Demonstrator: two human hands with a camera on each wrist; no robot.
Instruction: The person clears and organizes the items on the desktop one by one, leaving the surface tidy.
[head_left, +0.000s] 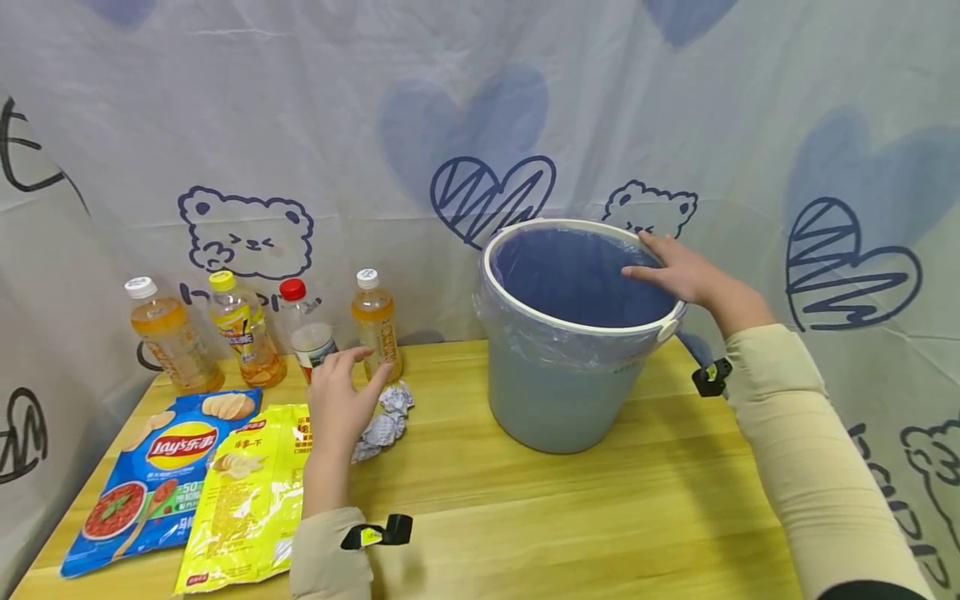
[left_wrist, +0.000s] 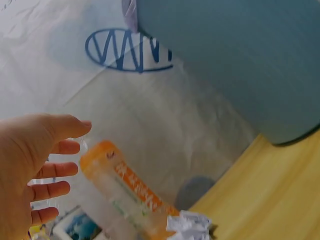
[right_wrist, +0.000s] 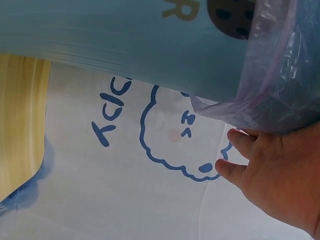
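Observation:
My left hand (head_left: 341, 400) is held over the table with thumb and fingers apart and nothing between them. Behind it stand a red-capped bottle (head_left: 311, 333) and a white-capped bottle of orange drink (head_left: 373, 310); in the left wrist view this orange-labelled bottle (left_wrist: 137, 192) is just past the fingertips. Crumpled white paper (head_left: 384, 427) lies beside that hand. My right hand (head_left: 686, 271) rests on the right rim of a blue-grey trash bin (head_left: 558, 408) lined with a clear bag, thumb extended over the opening. In the right wrist view, two extended fingers (right_wrist: 232, 172) show outside the bag (right_wrist: 270, 75).
Further left are another white-capped bottle (head_left: 176, 342) and a yellow-capped bottle (head_left: 243, 329). A blue chip bag (head_left: 161, 475) and a yellow snack bag (head_left: 243, 500) lie flat and overlap at the table's left. A printed cloth (head_left: 337, 108) hangs behind the wooden table (head_left: 540, 517).

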